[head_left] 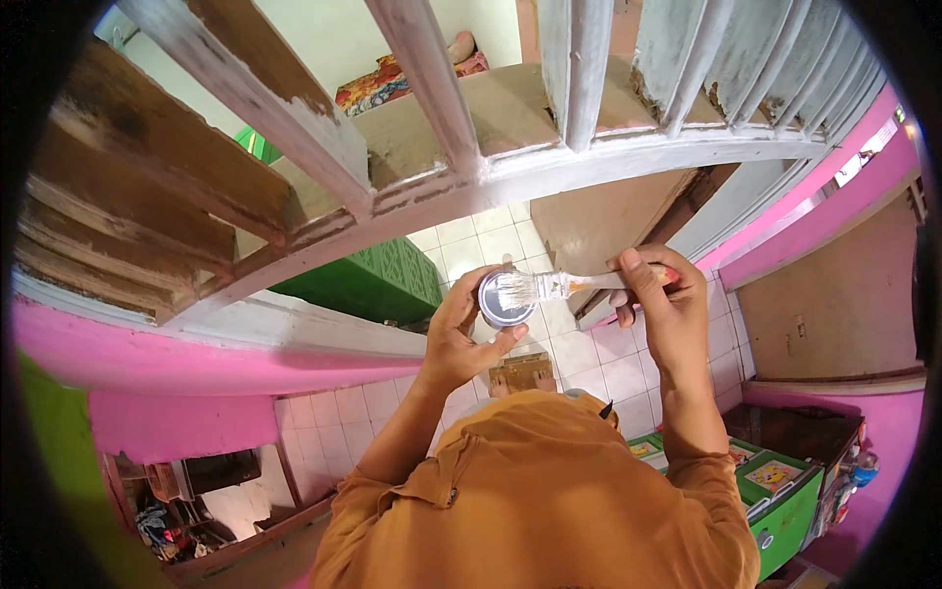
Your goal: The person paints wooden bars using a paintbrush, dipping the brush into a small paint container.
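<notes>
The left hand [459,339] held a small round container [509,323], its fingers [469,294] curled around the side and the thumb at the near rim. The right hand [667,309] held a paintbrush [589,283] by the handle, fingers [640,274] closed narrowly on it. The bristles lay over the container's open mouth; contact with the contents could not be told. Both items were above the tiled floor [599,346], in front of the person's orange-brown shirt [549,491]. Beyond the hands ran a slatted frame [589,162], coated white in parts and brown in others. Bare feet [499,385] stood on a wooden surface [520,370].
</notes>
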A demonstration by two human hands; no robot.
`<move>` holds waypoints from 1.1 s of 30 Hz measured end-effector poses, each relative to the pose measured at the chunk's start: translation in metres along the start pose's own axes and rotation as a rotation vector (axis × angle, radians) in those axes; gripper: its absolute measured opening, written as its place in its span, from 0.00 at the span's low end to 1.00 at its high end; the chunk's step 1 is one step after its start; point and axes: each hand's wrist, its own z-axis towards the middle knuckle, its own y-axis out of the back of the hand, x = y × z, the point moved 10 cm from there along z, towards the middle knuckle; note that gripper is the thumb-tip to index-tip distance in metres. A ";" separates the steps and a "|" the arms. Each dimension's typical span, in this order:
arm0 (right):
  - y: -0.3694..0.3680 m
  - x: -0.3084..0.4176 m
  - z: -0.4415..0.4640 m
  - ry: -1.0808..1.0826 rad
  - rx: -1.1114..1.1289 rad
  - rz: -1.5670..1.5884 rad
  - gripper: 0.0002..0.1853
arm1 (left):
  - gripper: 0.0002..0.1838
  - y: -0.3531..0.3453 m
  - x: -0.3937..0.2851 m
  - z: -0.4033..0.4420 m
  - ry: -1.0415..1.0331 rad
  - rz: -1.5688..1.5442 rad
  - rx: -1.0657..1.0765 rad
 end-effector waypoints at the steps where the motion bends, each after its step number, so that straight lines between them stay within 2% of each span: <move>1: 0.004 -0.007 0.001 -0.034 -0.026 0.049 0.13 | 0.39 0.001 -0.002 0.001 0.008 -0.012 -0.011; 5: 0.007 -0.028 0.003 -0.104 -0.020 0.199 0.14 | 0.39 0.002 -0.002 0.004 0.025 -0.038 -0.034; 7: 0.005 -0.040 0.002 -0.191 -0.014 0.370 0.14 | 0.39 0.002 -0.005 0.006 0.013 -0.028 -0.036; 13: 0.006 -0.043 -0.002 -0.271 -0.028 0.484 0.14 | 0.39 -0.002 -0.015 0.014 0.038 -0.017 -0.020; 20: 0.009 -0.009 -0.008 -0.167 0.019 0.555 0.14 | 0.38 -0.009 -0.029 0.027 0.062 -0.143 -0.018; 26: 0.008 0.017 -0.011 -0.132 0.028 0.576 0.15 | 0.38 -0.013 -0.045 0.034 0.114 -0.121 -0.026; 28: 0.005 0.030 -0.009 -0.041 0.104 0.623 0.16 | 0.38 -0.013 -0.046 0.035 0.136 -0.102 -0.029; 33: 0.001 0.068 -0.007 0.125 0.098 0.620 0.14 | 0.39 -0.012 -0.048 0.038 0.090 -0.099 -0.031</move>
